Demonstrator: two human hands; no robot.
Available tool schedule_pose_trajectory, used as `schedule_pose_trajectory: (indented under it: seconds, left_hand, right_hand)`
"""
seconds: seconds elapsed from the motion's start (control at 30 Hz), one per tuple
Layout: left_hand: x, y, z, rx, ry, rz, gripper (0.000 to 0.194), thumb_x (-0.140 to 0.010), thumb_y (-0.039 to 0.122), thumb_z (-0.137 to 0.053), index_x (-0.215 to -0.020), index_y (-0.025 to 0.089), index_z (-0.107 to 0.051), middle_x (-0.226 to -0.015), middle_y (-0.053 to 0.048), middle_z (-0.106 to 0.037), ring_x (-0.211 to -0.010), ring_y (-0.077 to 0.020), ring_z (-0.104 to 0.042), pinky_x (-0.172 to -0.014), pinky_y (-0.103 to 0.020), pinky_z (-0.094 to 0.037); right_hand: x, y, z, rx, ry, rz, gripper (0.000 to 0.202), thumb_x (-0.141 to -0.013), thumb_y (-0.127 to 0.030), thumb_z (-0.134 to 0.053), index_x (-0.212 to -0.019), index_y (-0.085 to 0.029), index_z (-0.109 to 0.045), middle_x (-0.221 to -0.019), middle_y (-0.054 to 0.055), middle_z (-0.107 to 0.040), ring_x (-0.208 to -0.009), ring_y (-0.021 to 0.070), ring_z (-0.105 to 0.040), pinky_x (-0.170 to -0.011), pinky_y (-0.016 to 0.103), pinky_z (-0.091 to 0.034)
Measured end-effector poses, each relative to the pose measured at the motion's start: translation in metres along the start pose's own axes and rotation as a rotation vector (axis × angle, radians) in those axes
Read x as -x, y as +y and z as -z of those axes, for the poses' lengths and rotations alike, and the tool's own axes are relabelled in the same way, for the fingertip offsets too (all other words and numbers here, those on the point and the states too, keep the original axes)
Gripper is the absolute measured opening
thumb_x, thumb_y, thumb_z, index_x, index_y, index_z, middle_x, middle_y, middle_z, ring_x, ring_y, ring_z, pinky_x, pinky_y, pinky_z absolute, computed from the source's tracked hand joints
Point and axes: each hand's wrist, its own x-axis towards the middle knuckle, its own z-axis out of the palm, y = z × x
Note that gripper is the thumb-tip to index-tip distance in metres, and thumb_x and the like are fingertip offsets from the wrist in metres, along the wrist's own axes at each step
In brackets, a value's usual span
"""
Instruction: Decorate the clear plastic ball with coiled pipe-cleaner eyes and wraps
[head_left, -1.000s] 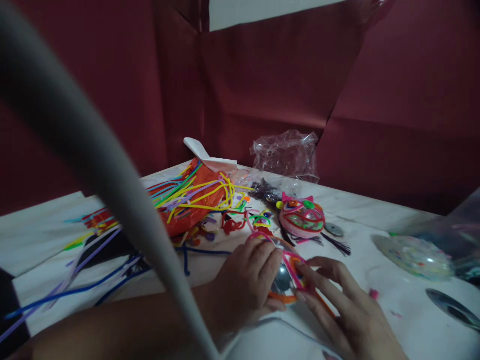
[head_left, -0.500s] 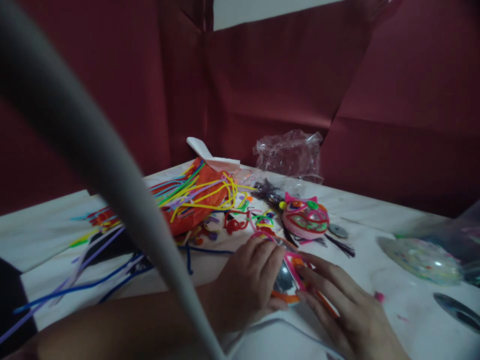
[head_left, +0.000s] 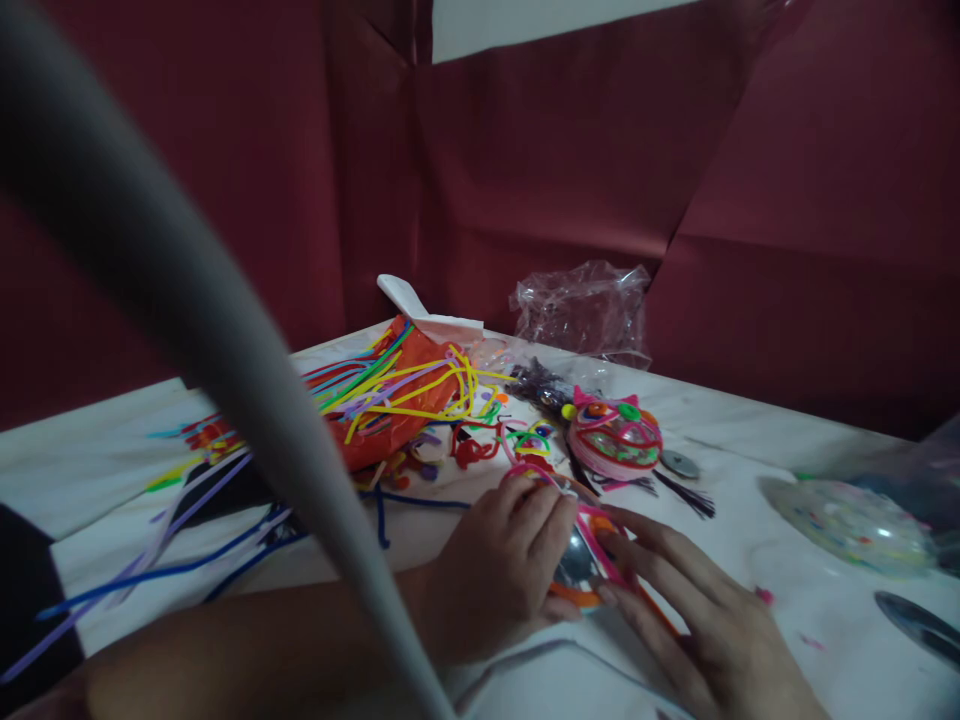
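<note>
A rounded, shiny craft piece [head_left: 576, 562] edged with pink and orange pipe cleaners sits low on the table, partly covered by my hands. My left hand [head_left: 510, 565] grips its left side, fingers curled over the top and thumb at the lower edge. From the right, my right hand [head_left: 694, 610] closes on the pink and orange edge with its fingertips. Just beyond is a finished-looking round figure [head_left: 615, 445] with pink ears, button eyes and dark fringe. Red, green and pink pipe-cleaner bits [head_left: 480, 445] lie between it and my left hand.
A red-orange bag [head_left: 390, 435] under many coloured pipe cleaners [head_left: 405, 385] lies at the left. Clear plastic wrap [head_left: 581, 310] stands at the back. To the right are a grey disc [head_left: 679, 464] and a speckled clear dome [head_left: 855, 525]. A blurred pale bar [head_left: 247, 350] crosses the view.
The whole scene has shifted slightly to the right in view. Both hands keep their places on the craft piece, with only small finger movement.
</note>
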Motion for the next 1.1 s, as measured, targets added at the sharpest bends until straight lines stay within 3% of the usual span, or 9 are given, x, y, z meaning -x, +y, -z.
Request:
schedule_pose_trajectory:
  seconds: [0.4,0.6,0.7,0.87,0.97,1.1]
  left_hand:
    - [-0.004,0.000,0.004,0.001,0.036,-0.026,0.073,-0.079,0.065,-0.045,-0.116,0.002,-0.051,-0.109,-0.016,-0.061,-0.103,-0.0265,-0.055,-0.096,-0.038,-0.041]
    - [-0.005,0.001,0.009,-0.021,-0.015,-0.010,0.073,-0.073,0.064,-0.056,-0.117,0.006,-0.051,-0.113,-0.014,-0.060,-0.105,-0.0248,-0.054,-0.095,-0.036,-0.042]
    - [-0.006,0.000,0.010,-0.032,-0.014,-0.013,0.075,-0.070,0.064,-0.060,-0.116,0.005,-0.052,-0.113,-0.014,-0.060,-0.105,-0.0251,-0.054,-0.096,-0.036,-0.041]
    - [-0.007,-0.002,0.011,-0.042,-0.023,-0.008,0.080,-0.065,0.065,-0.063,-0.117,0.005,-0.051,-0.113,-0.013,-0.060,-0.104,-0.0250,-0.054,-0.096,-0.036,-0.041]
    - [-0.007,-0.002,0.011,-0.040,-0.020,0.000,0.082,-0.064,0.067,-0.063,-0.117,0.006,-0.051,-0.112,-0.013,-0.061,-0.105,-0.0248,-0.054,-0.097,-0.036,-0.041]
    - [-0.005,-0.003,0.010,-0.010,-0.007,0.013,0.080,-0.065,0.067,-0.062,-0.116,0.007,-0.052,-0.113,-0.013,-0.060,-0.104,-0.0250,-0.054,-0.096,-0.036,-0.042]
  right_hand:
    - [0.003,-0.001,-0.001,-0.034,0.013,-0.005,0.023,-0.093,-0.021,-0.046,-0.114,-0.016,-0.053,-0.117,0.015,-0.054,-0.101,0.0210,-0.060,-0.079,0.027,-0.056]
    - [0.005,-0.006,0.001,-0.102,0.027,-0.084,0.021,-0.093,-0.019,-0.044,-0.108,-0.018,-0.058,-0.123,0.015,-0.049,-0.088,0.0174,-0.064,-0.065,0.022,-0.057]
    - [0.008,-0.005,-0.002,-0.092,0.045,-0.071,0.031,-0.093,-0.018,-0.044,-0.121,-0.020,-0.055,-0.121,0.013,-0.052,-0.098,0.0193,-0.063,-0.074,0.024,-0.057]
    - [0.019,0.000,-0.008,-0.054,0.014,-0.077,0.051,-0.092,-0.017,-0.046,-0.142,-0.022,-0.036,-0.135,0.012,-0.051,-0.109,0.0210,-0.060,-0.087,0.027,-0.053]
    - [0.021,-0.001,-0.007,-0.128,-0.010,-0.226,0.048,-0.093,-0.024,-0.046,-0.140,-0.021,-0.037,-0.126,0.010,-0.060,-0.102,0.0199,-0.064,-0.086,0.026,-0.053]
    - [0.016,-0.004,-0.008,-0.362,0.062,-0.602,0.035,-0.088,-0.037,-0.054,-0.119,-0.021,-0.055,-0.112,0.008,-0.068,-0.096,0.0213,-0.066,-0.079,0.026,-0.056]
